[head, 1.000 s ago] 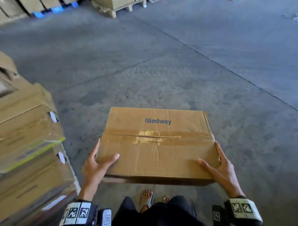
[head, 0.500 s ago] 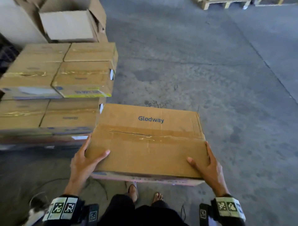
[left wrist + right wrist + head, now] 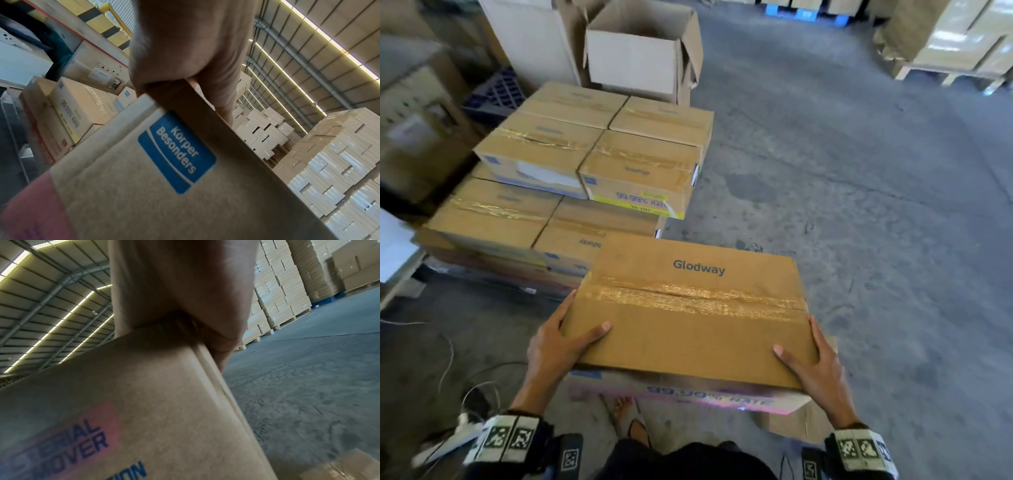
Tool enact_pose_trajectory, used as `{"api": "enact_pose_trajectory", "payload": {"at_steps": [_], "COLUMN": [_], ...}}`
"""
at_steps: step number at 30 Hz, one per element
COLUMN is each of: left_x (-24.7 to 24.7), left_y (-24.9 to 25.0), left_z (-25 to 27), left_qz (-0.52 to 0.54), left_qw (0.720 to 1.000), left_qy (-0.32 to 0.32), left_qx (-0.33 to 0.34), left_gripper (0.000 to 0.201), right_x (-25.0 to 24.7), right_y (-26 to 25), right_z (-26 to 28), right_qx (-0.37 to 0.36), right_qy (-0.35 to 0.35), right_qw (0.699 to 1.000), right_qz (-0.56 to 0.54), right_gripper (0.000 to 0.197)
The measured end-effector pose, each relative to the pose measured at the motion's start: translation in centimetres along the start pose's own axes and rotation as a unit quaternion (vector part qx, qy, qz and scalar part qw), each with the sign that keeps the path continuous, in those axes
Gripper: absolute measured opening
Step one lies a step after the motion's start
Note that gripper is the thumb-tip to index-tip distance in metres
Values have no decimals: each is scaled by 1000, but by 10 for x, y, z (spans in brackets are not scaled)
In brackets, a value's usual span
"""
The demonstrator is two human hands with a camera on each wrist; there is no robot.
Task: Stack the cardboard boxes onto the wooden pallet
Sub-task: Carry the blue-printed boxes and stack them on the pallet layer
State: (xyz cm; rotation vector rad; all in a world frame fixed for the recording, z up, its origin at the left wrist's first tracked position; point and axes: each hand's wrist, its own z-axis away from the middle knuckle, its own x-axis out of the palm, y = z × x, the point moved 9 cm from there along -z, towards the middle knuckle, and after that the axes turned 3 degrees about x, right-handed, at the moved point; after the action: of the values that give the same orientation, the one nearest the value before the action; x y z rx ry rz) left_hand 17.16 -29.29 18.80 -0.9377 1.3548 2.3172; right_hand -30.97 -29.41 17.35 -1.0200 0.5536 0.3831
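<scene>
I carry a taped cardboard box point(image 3: 688, 308) printed "Glodway" at waist height, above the concrete floor. My left hand point(image 3: 558, 342) grips its near left corner, thumb on top. My right hand point(image 3: 815, 366) grips the near right corner the same way. The left wrist view shows the left hand point(image 3: 185, 56) on the box's end point(image 3: 176, 152), which has a blue label. In the right wrist view the right hand point(image 3: 180, 288) clamps the other end point(image 3: 154, 402). Ahead and to the left is a stepped stack of like boxes point(image 3: 592, 164). The pallet under it is mostly hidden.
An open empty carton point(image 3: 640, 51) stands behind the stack, with a blue crate point(image 3: 496, 92) and big cartons point(image 3: 421, 113) to the left. Cables point(image 3: 448, 359) lie on the floor at left. A small box point(image 3: 801, 425) sits by my feet. Loaded pallets point(image 3: 955, 37) stand far right.
I have turned left with the box: the stack has swung from the left edge to ahead of me and is closer. Both hands keep the same grip.
</scene>
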Motion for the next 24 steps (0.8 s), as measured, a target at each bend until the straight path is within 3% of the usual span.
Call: {"api": "enact_pose_trajectory", "payload": {"at_steps": [4,7,10,14,18,24], "left_x": [-42,-79,-114,-153,-176,-202], "left_y": [-27,-47,-67,-100,-130,-166], "left_z": [-48,-75,-97,-116,-132,-166], "left_qz": [8,19,38,48,72,124], "left_qw": [1000,1000,999,997,993,979], "left_qy": [-7,-4,1,27,42,60], "left_qx": [-7,-15,-22,-51,-84,-150], "left_gripper": [125,127,128,124,112,116], "right_x": [48,85,124,163,199,255], "right_y": [-51,-85,-122,-169,-202,-273], "right_z": [-3,-6,-12,-26,-53,-90], "right_qx": [-7,-7,-19,-34,-39,-55], "right_qy": [2,-6,-27,-42,-57,-101], "right_qw": [1000,1000,999,999,995,990], "right_qz": [-8,-21,-39,4,75,86], "right_gripper": [108,122,119,128,132,126]}}
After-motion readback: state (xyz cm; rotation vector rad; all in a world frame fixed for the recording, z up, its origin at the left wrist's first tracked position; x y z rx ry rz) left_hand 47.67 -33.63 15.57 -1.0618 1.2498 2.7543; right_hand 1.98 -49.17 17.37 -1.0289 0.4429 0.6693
